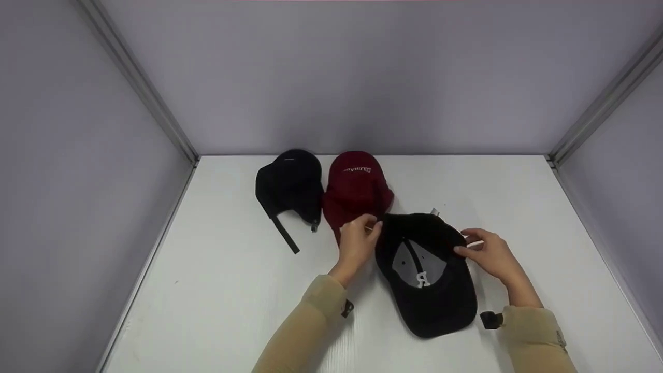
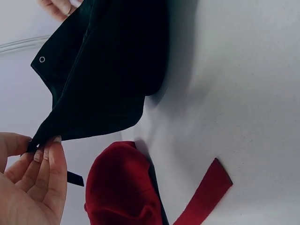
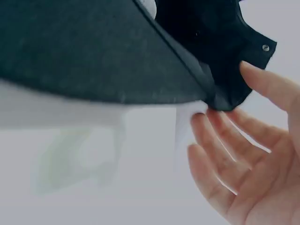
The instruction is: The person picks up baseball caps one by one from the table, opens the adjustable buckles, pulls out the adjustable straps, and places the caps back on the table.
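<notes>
A black baseball cap has its inside turned up to the head view, brim towards me, with a pale letter showing within the crown. At its back left edge my left hand pinches the band corner; the left wrist view shows thumb and fingertips meeting there. My right hand holds the opposite edge, thumb on the inner side and fingers beneath, as the right wrist view shows the cap. Just behind the left hand lies a red cap with pale lettering, partly hidden by that hand.
Left of the red cap lies a dark cap, its strap stretched towards me. The white table is bounded by grey panels at the back and both sides.
</notes>
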Action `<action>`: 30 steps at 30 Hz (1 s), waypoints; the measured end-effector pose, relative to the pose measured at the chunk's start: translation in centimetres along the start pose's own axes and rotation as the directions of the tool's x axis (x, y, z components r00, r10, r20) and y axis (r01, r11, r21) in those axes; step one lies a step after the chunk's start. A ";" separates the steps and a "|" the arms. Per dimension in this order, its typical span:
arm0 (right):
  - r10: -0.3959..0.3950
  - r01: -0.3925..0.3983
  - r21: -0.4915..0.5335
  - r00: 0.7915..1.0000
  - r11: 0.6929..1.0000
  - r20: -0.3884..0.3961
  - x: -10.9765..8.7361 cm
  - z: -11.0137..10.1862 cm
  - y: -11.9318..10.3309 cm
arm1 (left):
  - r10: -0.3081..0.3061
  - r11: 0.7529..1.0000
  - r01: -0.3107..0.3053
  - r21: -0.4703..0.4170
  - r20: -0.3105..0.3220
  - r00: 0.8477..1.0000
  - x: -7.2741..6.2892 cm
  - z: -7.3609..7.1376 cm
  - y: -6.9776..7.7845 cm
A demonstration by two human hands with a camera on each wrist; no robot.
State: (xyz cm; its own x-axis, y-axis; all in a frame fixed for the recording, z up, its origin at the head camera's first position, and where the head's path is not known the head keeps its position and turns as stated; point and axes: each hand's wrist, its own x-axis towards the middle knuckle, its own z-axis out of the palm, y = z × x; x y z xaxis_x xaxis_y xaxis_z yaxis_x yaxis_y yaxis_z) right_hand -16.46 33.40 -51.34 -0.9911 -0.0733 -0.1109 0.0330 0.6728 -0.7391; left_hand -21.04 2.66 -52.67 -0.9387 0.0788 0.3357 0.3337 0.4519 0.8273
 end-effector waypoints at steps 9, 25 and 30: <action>0.079 -0.079 0.001 0.993 0.997 0.088 -0.6 0.1 0.8 | -0.007 1.000 0.007 -0.005 0.016 1.000 0.0 0.0 0.2; 0.089 -0.100 0.109 0.991 0.989 0.097 -1.0 0.1 1.1 | 0.041 0.998 -0.043 0.047 0.045 0.998 0.1 0.4 0.9; 0.087 -0.098 0.119 0.992 0.988 0.094 -1.1 0.0 0.8 | 0.052 0.997 -0.055 0.058 0.054 0.997 0.3 0.2 1.1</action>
State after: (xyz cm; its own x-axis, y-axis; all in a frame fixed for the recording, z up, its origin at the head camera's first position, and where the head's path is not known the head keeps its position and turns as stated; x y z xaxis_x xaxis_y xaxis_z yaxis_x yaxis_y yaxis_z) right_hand -15.32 34.01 -51.76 -0.9680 -0.0833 -0.2367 0.1450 0.5841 -0.7986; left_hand -20.94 3.41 -51.74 -0.9234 0.1502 0.3533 0.3794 0.4974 0.7801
